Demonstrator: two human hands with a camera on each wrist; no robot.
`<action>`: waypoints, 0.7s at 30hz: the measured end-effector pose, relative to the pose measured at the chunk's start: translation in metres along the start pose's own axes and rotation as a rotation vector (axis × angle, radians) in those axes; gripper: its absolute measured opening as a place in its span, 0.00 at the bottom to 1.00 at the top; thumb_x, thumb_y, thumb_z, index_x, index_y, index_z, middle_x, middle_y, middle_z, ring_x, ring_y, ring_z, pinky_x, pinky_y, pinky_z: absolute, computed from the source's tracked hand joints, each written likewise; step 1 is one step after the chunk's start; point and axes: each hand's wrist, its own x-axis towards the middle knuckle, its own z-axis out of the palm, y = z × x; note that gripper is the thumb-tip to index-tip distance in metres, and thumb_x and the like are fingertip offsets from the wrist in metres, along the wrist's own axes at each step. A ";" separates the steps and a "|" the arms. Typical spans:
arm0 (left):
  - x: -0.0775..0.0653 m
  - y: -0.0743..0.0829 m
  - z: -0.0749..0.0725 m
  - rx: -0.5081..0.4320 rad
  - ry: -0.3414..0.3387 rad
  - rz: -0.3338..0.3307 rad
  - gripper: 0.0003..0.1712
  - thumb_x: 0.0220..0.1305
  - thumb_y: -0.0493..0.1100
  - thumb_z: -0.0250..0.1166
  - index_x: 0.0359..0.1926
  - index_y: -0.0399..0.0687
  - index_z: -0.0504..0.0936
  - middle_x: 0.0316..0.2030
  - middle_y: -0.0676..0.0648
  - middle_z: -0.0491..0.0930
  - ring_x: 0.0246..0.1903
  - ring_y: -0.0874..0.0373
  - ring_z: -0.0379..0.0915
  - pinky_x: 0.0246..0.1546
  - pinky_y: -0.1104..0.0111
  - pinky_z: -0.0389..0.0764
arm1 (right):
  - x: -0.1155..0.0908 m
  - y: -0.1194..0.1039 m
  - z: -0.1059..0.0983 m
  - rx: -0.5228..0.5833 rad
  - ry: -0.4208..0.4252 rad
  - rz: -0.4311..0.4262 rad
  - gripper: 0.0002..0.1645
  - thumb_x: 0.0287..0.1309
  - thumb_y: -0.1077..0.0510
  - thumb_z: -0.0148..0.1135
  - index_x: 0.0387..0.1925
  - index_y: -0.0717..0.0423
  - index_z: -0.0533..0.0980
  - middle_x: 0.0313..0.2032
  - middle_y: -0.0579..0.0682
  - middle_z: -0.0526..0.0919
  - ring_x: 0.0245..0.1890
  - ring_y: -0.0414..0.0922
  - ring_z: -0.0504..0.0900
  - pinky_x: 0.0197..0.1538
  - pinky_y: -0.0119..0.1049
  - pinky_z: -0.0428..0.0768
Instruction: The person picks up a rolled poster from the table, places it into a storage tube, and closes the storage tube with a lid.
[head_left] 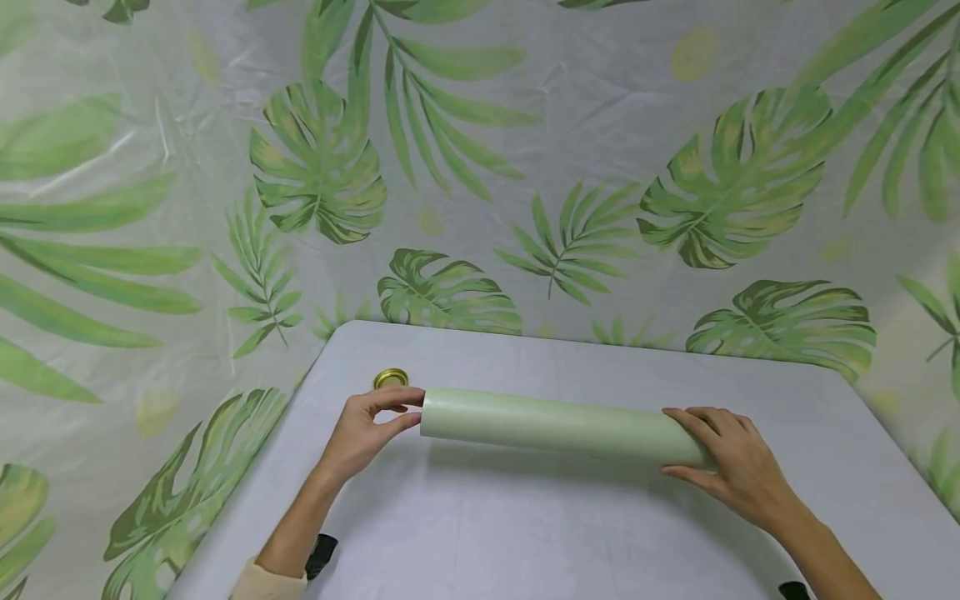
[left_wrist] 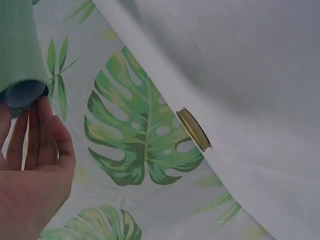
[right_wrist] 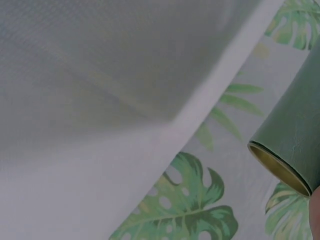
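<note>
A long pale green tube [head_left: 555,425] is held level across the white table, its shadow falling below it. At its left end, my left hand [head_left: 367,429] pinches the rim with fingertips and thumb; the left wrist view shows fingers at the dark-edged opening of the tube [left_wrist: 22,55]. My right hand [head_left: 738,462] grips the other end from the side, fingers over the top and thumb beneath. In the right wrist view, the tube [right_wrist: 292,125] shows a gold-coloured inside, and only a sliver of the right hand [right_wrist: 315,212] appears.
A round gold lid-like piece [head_left: 391,379] lies on the white table [head_left: 562,533], just beyond my left hand; the left wrist view shows the gold piece [left_wrist: 194,130] edge-on. A leaf-patterned covering [head_left: 585,108] surrounds the table's far and side edges.
</note>
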 end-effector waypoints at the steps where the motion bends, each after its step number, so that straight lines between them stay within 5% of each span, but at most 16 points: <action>1: 0.000 -0.001 -0.001 0.003 -0.002 -0.009 0.17 0.65 0.39 0.73 0.54 0.49 0.89 0.52 0.46 0.88 0.50 0.60 0.83 0.55 0.68 0.81 | 0.000 0.000 0.000 -0.001 0.001 -0.002 0.51 0.38 0.33 0.80 0.65 0.48 0.78 0.48 0.54 0.83 0.50 0.54 0.80 0.52 0.53 0.71; 6: 0.007 -0.014 -0.015 0.110 0.037 -0.079 0.17 0.64 0.44 0.74 0.53 0.51 0.88 0.51 0.47 0.89 0.47 0.53 0.84 0.54 0.60 0.81 | -0.003 0.001 -0.002 -0.009 0.006 -0.004 0.50 0.39 0.31 0.79 0.64 0.48 0.79 0.48 0.54 0.83 0.49 0.54 0.80 0.53 0.55 0.72; 10: 0.022 -0.038 -0.032 0.316 0.048 -0.166 0.29 0.60 0.45 0.78 0.61 0.43 0.83 0.57 0.39 0.82 0.54 0.42 0.79 0.55 0.46 0.79 | -0.007 0.004 -0.003 -0.015 0.012 0.002 0.50 0.41 0.28 0.76 0.64 0.49 0.79 0.47 0.54 0.83 0.48 0.53 0.80 0.53 0.55 0.73; 15: 0.037 -0.071 -0.056 0.530 -0.081 -0.306 0.58 0.54 0.53 0.81 0.78 0.37 0.61 0.73 0.26 0.59 0.70 0.26 0.59 0.64 0.31 0.64 | -0.012 0.008 -0.004 -0.020 0.003 0.008 0.50 0.43 0.28 0.75 0.64 0.48 0.79 0.47 0.54 0.83 0.49 0.53 0.80 0.53 0.54 0.72; 21: 0.048 -0.096 -0.078 0.528 -0.210 -0.372 0.73 0.49 0.59 0.83 0.83 0.41 0.46 0.79 0.21 0.36 0.77 0.20 0.32 0.67 0.21 0.42 | -0.016 0.011 -0.007 -0.034 0.000 0.018 0.51 0.37 0.34 0.80 0.64 0.48 0.79 0.48 0.54 0.83 0.49 0.54 0.80 0.53 0.56 0.73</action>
